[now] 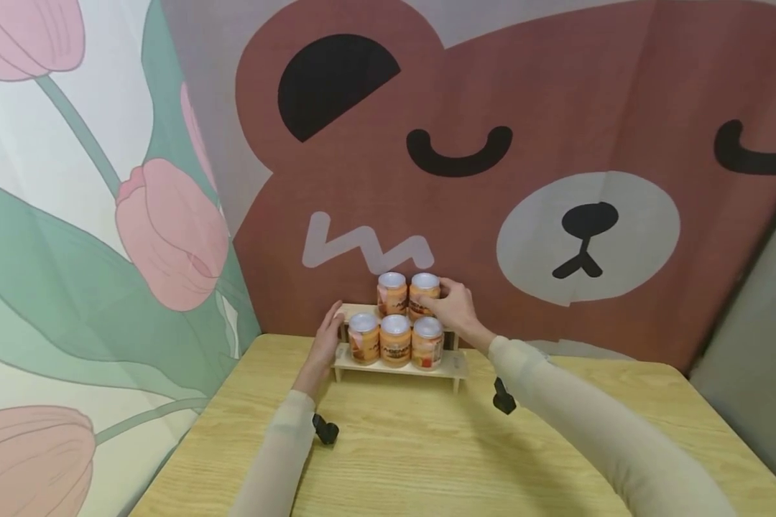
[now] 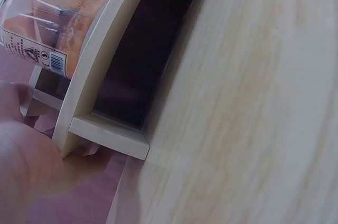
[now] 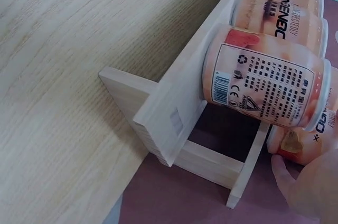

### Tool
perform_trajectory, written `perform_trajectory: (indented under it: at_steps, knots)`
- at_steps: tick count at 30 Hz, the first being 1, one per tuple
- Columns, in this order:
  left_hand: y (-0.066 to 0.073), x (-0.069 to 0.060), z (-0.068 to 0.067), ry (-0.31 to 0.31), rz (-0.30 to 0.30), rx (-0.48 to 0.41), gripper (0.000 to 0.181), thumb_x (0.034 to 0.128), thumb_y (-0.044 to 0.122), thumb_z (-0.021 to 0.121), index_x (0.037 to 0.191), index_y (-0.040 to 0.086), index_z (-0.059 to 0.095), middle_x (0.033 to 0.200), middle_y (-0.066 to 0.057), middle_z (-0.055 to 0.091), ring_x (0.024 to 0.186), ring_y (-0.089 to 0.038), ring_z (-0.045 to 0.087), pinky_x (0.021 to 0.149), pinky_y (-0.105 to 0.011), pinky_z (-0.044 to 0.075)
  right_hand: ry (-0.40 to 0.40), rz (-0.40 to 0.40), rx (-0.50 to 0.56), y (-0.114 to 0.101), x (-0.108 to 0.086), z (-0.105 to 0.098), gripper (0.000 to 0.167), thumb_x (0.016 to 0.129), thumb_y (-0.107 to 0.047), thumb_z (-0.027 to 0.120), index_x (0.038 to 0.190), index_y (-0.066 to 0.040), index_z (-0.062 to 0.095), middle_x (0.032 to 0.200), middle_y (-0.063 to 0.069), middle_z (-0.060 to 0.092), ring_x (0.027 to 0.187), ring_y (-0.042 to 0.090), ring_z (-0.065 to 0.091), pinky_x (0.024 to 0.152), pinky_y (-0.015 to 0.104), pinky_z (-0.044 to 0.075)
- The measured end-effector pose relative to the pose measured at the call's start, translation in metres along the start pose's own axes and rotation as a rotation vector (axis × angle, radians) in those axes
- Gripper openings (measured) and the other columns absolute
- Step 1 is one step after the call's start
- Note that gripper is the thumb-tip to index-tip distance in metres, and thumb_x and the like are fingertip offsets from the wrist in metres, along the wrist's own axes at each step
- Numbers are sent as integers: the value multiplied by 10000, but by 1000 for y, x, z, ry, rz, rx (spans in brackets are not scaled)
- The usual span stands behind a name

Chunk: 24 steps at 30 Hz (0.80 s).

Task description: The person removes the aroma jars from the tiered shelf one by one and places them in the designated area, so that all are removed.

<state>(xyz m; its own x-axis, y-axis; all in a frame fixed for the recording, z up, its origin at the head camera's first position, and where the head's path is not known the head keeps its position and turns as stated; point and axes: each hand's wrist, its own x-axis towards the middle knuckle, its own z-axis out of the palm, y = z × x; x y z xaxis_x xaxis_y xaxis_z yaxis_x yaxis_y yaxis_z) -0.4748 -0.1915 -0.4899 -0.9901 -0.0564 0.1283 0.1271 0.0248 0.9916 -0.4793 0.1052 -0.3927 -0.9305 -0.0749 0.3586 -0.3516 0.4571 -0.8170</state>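
Observation:
A small two-tier wooden rack (image 1: 397, 368) stands on the table, carrying orange cans with silvery lids. Three cans, including the middle can (image 1: 396, 343), line the lower tier; two are on the upper tier. My right hand (image 1: 458, 307) pinches the upper right can (image 1: 424, 289), whose base is hidden in the head view. In the right wrist view, a finger touches that can's lower end (image 3: 288, 147). At the rack's left end, my left hand (image 1: 325, 337) grips the wood, its fingers on both sides of the shelf end (image 2: 66, 129) in the left wrist view.
The rack stands near the back edge of the wood-grain table (image 1: 388, 452). Right behind it hangs a cloth with a brown bear (image 1: 465, 237); a tulip-printed cloth (image 1: 174, 237) hangs at the left. A black device (image 1: 325, 431) sits by each wrist.

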Motion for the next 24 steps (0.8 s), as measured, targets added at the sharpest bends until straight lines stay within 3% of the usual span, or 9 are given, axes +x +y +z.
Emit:
perform_trajectory:
  at_steps: [12,19,24]
  knots:
    - [6,2,1,0,10,23,512,1111,403,389,1610,310,320,1646,-114,259,1498,-322,211,1176,-550,194,35,-104,-70,-16,1,-24,564,876,-318,825,1324,-30,642,1122,118,717,978,245,695,799,414,575]
    - [4,-2,2,-8,11,86,512,1111,441,359,1608,327,307,1662,-75,220,1506,-318,180,1175,-545,201,27,-72,-102,-18,-12,-43,569,883,-322,819,1317,-5,632,1130,131,715,990,255,696,801,416,579]
    - [-1,-2,4,9,23,81,507,1115,416,363,1608,307,316,1646,-107,252,1485,-321,225,1167,-531,223,42,-89,-128,-13,-21,-61,555,883,-328,815,1293,0,634,1104,131,720,966,253,703,786,422,584]
